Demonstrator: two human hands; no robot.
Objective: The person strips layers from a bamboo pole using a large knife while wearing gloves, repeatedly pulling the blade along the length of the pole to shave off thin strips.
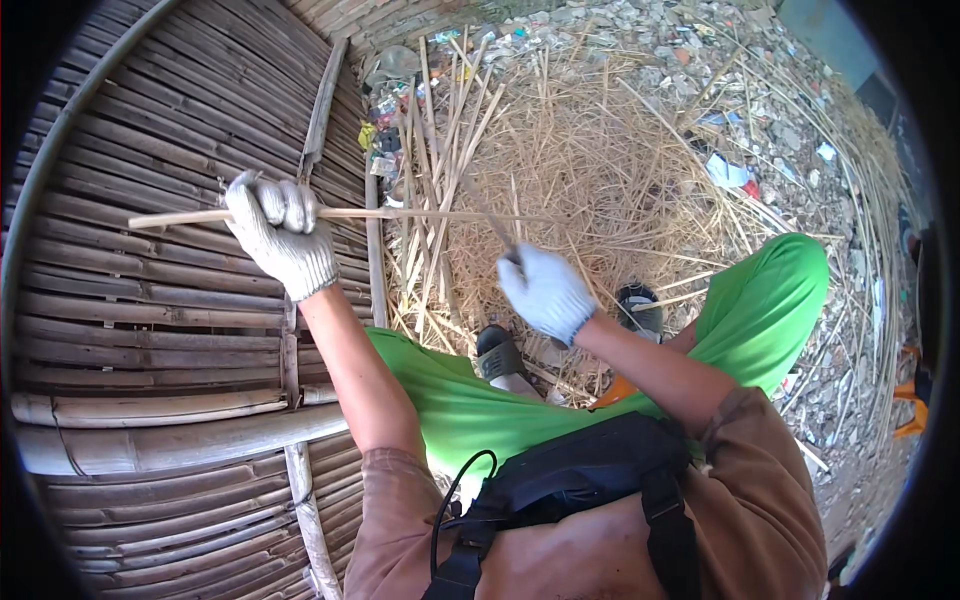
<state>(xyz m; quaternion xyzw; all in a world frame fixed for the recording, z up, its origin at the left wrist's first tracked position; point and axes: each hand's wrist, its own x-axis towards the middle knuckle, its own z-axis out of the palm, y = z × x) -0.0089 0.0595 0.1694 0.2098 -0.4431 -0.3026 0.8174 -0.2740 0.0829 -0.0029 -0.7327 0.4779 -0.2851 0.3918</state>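
My left hand (277, 225), in a white knitted glove, is closed around a long thin bamboo strip (430, 213). The strip lies nearly level across the view, its thicker end sticking out to the left of my fist. In a matching glove, my right hand (545, 290) grips the dark handle of a knife (492, 215). Its blade points up and to the left, beside or across the strip; blur hides whether the two touch. Below both hands spreads a heap of pale bamboo shavings (560, 160).
A bamboo slat wall or platform (170, 290) fills the left side. Split bamboo strips (440, 150) lean in a loose bundle ahead. Stony ground with litter (790, 140) stretches to the right. My slippered feet (500, 352) rest among the shavings. Something orange (910, 395) stands at the far right.
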